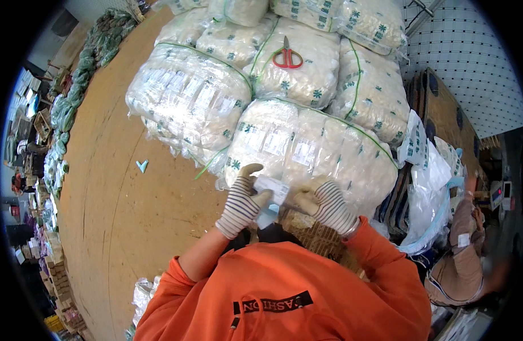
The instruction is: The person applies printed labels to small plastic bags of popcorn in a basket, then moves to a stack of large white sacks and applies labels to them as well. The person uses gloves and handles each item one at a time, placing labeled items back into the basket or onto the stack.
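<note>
A white printed label [273, 189] is held in front of my chest, between both hands. My left hand [241, 203], in a striped cream knit glove, has its thumb and fingers at the label's left edge. My right hand [325, 202], gloved alike, pinches the label's right side; its fingertips are partly hidden. Light-blue backing paper [267, 216] shows just below the label. Past my hands lies a plastic-wrapped bale [341, 153] of pale packed goods, tied with green strap and bearing several white labels. Red-handled scissors [287, 58] rest on a bale farther back.
More wrapped bales [187, 96] are stacked ahead and to the left. A small blue scrap [141, 166] lies on the brown floor [108, 227]. At right are a hanging clear plastic bag [429, 193] and a person in a brownish-pink top [457, 261]. Green-wrapped bundles [74, 102] line the far left.
</note>
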A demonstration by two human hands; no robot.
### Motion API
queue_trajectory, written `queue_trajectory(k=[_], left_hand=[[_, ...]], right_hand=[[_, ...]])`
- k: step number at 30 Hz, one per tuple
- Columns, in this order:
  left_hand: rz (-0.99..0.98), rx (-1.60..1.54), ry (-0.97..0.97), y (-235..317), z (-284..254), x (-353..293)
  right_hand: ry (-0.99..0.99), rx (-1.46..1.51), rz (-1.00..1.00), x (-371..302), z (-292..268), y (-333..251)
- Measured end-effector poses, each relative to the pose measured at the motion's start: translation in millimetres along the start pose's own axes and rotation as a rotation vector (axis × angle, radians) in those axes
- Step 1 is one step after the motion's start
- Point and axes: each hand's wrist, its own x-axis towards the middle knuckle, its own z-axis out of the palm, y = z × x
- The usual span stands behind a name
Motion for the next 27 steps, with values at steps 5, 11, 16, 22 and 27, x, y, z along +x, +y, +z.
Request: queue_trajectory(k=[5,11,16,22,27], left_hand=[[0.077,-0.086,-0.124,4.8,1.5,-14.2],[-0.213,-0.175,-0.395,-5.9,-23.5,-21.3],[-0.119,0.072,-0.383,-4.5,-17.8,-18.8],[0.27,0.555,-0.682,7.4,-6.0,-16.4],[-0.11,0.249,-1.037,23.5,-25.6,-9.8]], right_hand=[[0.196,1.09,0.361,-13.3,42.5,-26.0],[0.314,1.144,0.446,-20.5,53.6,-46.1],[0.706,0.084,0.051,-22.4,50.8,-27.5],[-0.074,0.481,0.35,-32.2,14.2,-33.0],[0.46,1.146,0.114,-64.1,-23.1,61.8]])
